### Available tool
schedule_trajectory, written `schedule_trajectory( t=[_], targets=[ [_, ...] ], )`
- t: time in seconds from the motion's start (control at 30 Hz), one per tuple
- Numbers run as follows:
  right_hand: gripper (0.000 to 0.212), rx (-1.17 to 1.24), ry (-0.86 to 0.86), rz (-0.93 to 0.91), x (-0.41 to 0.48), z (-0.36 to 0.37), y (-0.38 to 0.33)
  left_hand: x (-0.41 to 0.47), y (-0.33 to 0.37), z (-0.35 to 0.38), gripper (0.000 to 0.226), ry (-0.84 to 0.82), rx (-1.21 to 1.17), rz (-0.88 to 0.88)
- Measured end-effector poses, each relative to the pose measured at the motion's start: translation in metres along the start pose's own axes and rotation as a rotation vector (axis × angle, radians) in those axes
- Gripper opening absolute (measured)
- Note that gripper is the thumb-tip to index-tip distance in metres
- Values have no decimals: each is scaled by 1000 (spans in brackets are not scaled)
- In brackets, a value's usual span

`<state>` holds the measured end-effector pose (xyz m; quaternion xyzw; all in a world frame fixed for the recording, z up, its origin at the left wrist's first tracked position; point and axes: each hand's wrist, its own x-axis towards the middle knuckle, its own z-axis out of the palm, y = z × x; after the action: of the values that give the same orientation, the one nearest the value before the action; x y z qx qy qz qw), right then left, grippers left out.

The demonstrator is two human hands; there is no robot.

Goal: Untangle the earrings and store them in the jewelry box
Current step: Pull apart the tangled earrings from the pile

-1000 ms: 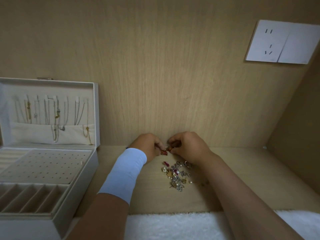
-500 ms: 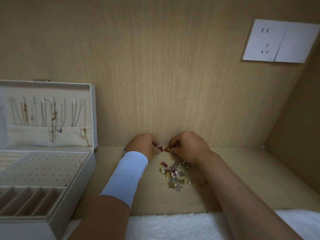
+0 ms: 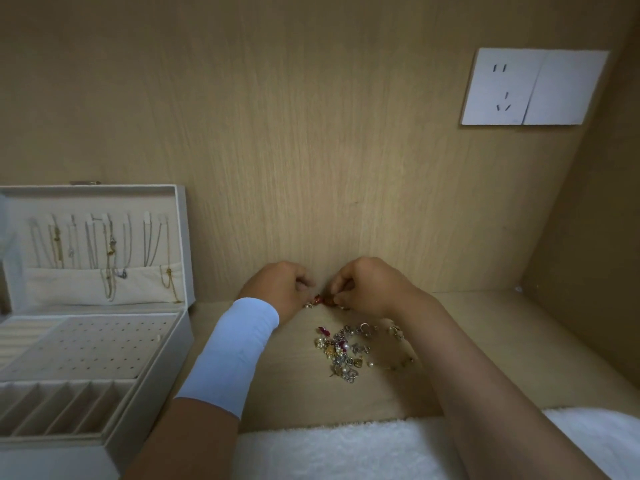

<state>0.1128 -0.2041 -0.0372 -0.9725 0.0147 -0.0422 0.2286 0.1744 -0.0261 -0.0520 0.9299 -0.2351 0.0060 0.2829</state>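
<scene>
A tangled pile of earrings [image 3: 349, 351], gold, silver, pearl and pink, lies on the wooden shelf in front of me. Just behind it, my left hand [image 3: 280, 289] and my right hand [image 3: 367, 285] meet fingertip to fingertip, both pinching small red earrings [image 3: 322, 300] held a little above the shelf. Whether the red pieces are still hooked together is too small to tell. The open white jewelry box [image 3: 152, 368] stands at the left, with a perforated earring panel, slotted compartments at the front, and necklaces hanging in its raised lid.
The wooden back wall rises right behind my hands, and a side wall closes the right. A white wall socket [image 3: 533, 86] is mounted high on the right. A white fluffy towel [image 3: 346, 452] lies along the near edge. A white band wraps my left forearm.
My hands have stayed at the same spot, fingers shifting slightly on the red earrings. The view has tilted a little, so everything sits slightly lower and to the left.
</scene>
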Motion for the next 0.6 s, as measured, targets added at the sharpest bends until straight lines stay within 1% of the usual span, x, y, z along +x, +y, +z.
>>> schedule_trajectory(
  t=[0.07,0.17,0.27,0.37,0.47,0.6],
  targets=[
    [13,25,-100,-28,-5,-10,-3,-8,3,-6,15,-28,-39,41],
    [14,27,-256,-58,-14,-20,-10,-22,4,-3,18,-86,-17,123],
    [17,-9,-349,-53,-17,-19,-17,-35,-2,9,25,-122,93,235],
    [21,-39,-430,-29,-18,-15,-20,-42,-9,16,29,-128,98,283],
    [23,-77,-461,-23,-19,-13,-19,-43,-7,20,22,-124,69,264],
    [20,-121,-440,-3,-19,-11,-19,-40,-5,22,8,-105,44,204]
  ],
)
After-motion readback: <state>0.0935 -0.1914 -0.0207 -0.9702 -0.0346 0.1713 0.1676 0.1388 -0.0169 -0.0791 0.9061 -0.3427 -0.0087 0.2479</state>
